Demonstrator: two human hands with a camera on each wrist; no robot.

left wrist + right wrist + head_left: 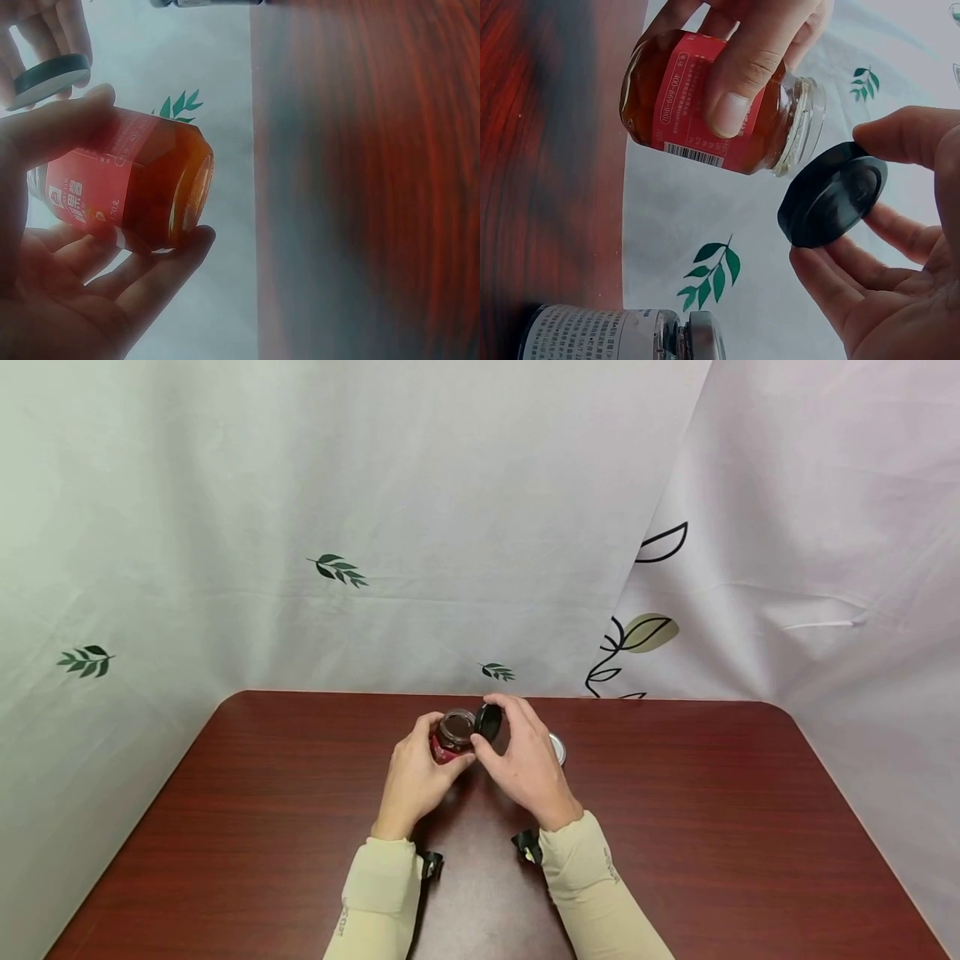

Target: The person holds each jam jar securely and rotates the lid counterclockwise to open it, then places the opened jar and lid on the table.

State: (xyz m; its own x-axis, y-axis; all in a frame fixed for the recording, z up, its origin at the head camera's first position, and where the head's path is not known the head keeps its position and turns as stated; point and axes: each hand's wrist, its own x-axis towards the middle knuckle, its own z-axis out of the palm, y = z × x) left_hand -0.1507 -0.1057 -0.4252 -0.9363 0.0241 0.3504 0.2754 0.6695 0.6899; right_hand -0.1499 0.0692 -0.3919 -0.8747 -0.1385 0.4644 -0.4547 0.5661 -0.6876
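Note:
My left hand [417, 781] grips a glass jar [705, 101] with a red label and amber-brown contents, thumb on one side and fingers round the other. The jar's threaded mouth [804, 127] is uncovered and faces up in the head view. Beside that mouth, my right hand [528, 768] pinches a black lid [832, 195] by its edge between thumb and fingers. In the left wrist view the lid [51, 79] is tilted, its pale underside partly showing. A gap separates lid and rim in the left wrist view.
Behind my right hand stands a second jar [592, 334] with a white label and a silver cap [705, 337], mostly hidden in the head view. The dark red wooden table [247, 793] ends at a pale leaf-patterned curtain [420, 610].

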